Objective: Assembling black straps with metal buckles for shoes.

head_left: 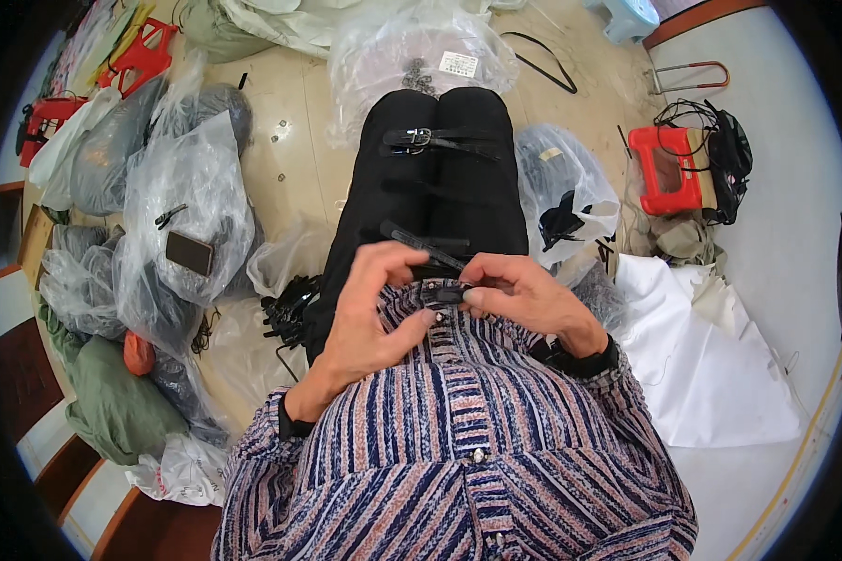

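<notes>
My right hand [524,297] pinches a narrow black strap [404,234] between thumb and fingers, just above my lap. The strap's long end slants up and to the left, past the fingertips of my left hand [370,309]. That hand is open, its thumb spread away from the curved fingers; whether a fingertip touches the strap I cannot tell. A short dark piece [449,294] shows beneath my right thumb, perhaps part of the same strap. Further out, another black strap with a silver buckle [421,140] lies across my black trousers [384,196].
Left of my legs are a bundle of black straps [290,309] and clear plastic bags [187,178] with a phone [189,253] on top. A clear bag [566,178] of black pieces, a red stool [664,170] and white cloth [692,374] are at right.
</notes>
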Tool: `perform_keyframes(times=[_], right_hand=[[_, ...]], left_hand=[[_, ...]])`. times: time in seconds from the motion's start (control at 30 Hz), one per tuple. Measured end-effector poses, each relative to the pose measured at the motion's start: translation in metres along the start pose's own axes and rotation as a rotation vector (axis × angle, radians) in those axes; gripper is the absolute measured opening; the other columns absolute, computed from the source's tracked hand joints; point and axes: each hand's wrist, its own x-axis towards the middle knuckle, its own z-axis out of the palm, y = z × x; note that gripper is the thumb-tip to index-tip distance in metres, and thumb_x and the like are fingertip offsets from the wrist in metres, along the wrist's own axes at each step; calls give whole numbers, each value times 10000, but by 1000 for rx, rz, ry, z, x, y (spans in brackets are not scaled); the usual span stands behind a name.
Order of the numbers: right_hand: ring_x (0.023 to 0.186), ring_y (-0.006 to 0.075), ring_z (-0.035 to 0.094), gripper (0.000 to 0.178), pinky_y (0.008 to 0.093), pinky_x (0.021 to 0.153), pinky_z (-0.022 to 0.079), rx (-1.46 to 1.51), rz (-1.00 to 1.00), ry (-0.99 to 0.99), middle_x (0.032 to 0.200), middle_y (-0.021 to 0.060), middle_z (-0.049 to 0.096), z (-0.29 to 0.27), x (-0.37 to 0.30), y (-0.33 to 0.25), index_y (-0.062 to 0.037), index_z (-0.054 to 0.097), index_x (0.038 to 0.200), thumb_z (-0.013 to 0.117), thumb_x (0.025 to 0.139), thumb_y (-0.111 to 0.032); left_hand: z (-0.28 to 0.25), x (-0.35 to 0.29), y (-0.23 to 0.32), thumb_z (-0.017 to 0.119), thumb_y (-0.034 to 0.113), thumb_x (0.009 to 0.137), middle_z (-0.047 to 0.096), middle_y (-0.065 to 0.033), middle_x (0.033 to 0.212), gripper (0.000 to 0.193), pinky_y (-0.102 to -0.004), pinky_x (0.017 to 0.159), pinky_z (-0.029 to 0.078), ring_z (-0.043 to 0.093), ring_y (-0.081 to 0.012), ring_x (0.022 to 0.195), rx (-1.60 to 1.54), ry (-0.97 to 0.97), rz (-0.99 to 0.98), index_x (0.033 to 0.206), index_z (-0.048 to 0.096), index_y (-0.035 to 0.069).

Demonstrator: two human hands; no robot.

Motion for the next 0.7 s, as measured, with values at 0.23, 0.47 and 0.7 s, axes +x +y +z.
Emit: perform_keyframes(times=[0.23,0.47,0.7], right_hand=[[688,78,505,182,215,629,423,262,2,-180,807,39,556,5,7,5,6,517,949,508,873,-158],[668,84,511,174,222,605,422,235,46,-128,743,27,574,7,11,14,-3,555,888,543,859,-174],[685,95,507,196,236,617,404,-58,-115,-83,744,24,567,10,9,11,6,559,890,547,859,-188]], left_hand=[[6,8,-4,721,76,673,526,-78,1023,467,-277,815,420,523,-154,942,-350,-170,-52,1108,556,45],[3,4,2,645,-25,737,586,-33,815,211,-206,595,456,573,-100,670,-518,-73,-339,946,622,-20],[0,5,4,633,-35,738,585,-43,888,272,-215,642,476,571,-104,714,-702,-167,-461,1006,603,-5]])
